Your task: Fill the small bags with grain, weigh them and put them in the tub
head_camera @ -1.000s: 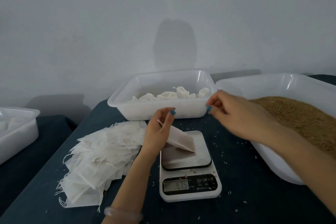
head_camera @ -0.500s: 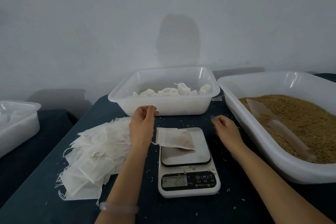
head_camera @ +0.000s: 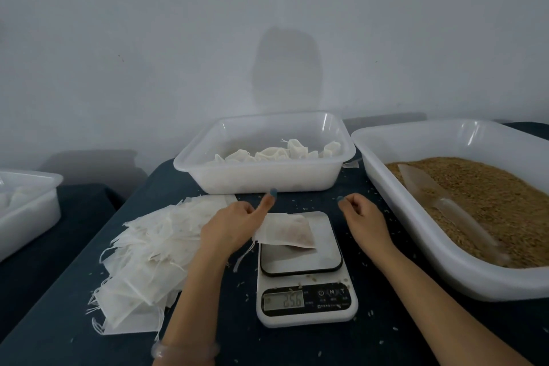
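Observation:
A small white bag with brownish grain inside lies flat on the platform of the white digital scale, which reads 25.6. My left hand lies over the bag's left edge with curled fingers and the thumb raised; whether it grips the bag is hidden. My right hand hovers to the right of the scale, loosely curled and holding nothing. Behind the scale stands a white tub holding several filled bags. A pile of empty bags lies to the left.
A large white tub of brown grain with a clear scoop lying in it fills the right side. Another white tub stands on a separate surface at far left. Loose grains dot the dark blue tabletop.
My right hand came back from the rear tub and dropped beside the scale. My left hand laid the bag flat on the scale, then slid onto its left edge. The reading settled at 25.6.

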A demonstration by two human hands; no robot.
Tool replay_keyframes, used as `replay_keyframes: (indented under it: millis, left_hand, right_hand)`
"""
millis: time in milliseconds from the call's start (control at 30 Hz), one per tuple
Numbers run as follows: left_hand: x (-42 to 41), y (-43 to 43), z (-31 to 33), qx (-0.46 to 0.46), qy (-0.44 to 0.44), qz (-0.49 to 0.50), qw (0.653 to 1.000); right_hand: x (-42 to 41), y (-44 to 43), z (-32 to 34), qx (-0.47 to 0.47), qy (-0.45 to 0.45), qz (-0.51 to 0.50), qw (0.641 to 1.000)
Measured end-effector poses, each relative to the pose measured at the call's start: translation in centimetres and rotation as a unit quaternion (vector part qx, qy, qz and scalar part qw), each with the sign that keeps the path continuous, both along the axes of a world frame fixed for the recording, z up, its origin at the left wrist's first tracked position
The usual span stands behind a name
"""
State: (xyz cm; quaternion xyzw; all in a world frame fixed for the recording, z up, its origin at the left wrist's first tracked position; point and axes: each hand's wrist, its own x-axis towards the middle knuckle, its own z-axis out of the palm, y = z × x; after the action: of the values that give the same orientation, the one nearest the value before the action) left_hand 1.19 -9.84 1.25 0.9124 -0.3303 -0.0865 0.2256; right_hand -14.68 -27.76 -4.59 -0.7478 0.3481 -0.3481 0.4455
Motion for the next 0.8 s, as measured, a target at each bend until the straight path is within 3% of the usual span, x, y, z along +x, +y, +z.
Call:
replay_keyframes:
  millis: [100, 267, 333, 467, 567, 800]
  left_hand:
    - [0.4, 0.5, -0.1, 0.032, 0.000, -0.060, 0.998]
    - [0.0, 0.4, 0.2, -0.082, 0.068, -0.156, 0.982]
    - [-0.1, 0.4, 0.3, -0.086, 0.073, -0.165, 0.980]
    - [0.8, 1.2, 0.4, -0.072, 0.091, -0.122, 0.986]
    - [1.3, 1.5, 0.7, -0.143, 0.119, -0.048, 0.981]
    - [0.8, 0.3, 2.0, -0.400, 0.248, 0.024, 0.882]
  right_hand:
    - [0.0, 0.0, -0.1, -0.001, -0.001, -0.002, 1.000]
    - [0.1, 0.0, -0.1, -0.003, 0.001, 0.003, 1.000]
    - [0.1, -0.1, -0.1, -0.002, -0.001, -0.002, 1.000]
    - [0.1, -0.1, -0.1, 0.000, 0.002, -0.001, 1.000]
    - [0.1, 0.0, -0.1, 0.003, 0.001, 0.002, 1.000]
    - [0.2, -0.1, -0.1, 0.002, 0.006, 0.000, 1.000]
